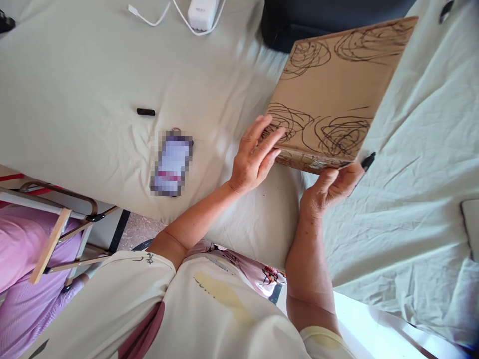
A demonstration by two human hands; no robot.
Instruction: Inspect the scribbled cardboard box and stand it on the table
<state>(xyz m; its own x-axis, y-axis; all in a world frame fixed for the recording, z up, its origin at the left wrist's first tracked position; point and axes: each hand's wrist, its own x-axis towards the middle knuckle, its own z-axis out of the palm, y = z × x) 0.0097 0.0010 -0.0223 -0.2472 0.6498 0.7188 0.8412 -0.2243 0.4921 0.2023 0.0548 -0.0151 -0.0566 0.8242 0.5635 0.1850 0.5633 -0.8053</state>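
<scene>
Two bare hands were at a cardboard box [333, 94], which sat on the right half of a surface [93, 75] draped in pale, wrinkled cloth. Loops of dark scribble marked the box's top face near all four corners, and more scribble ran along the narrow side facing the person. The left hand [250, 159] lay at the near left corner, its fingers spread on the top face and its thumb by the near edge; whether it clasped the box or only steadied it, I could not tell. The right hand [333, 187] was at the near right corner, its fingers curled around a black marker [368, 162] that stuck out past the knuckles, its thumb against the box's lower edge.

Beyond the box stood a black container [329, 20], partly hidden by the box's far edge. Well to the left of the hands lay a phone [172, 164], blurred into blocks, with a short black cylinder [145, 111] near its upper left. Farther back were a white charger [202, 14] and a white cable [149, 22]. At the lower left, another person in pink clothing [22, 249] sat beside the surface, next to a wooden armrest [50, 247].
</scene>
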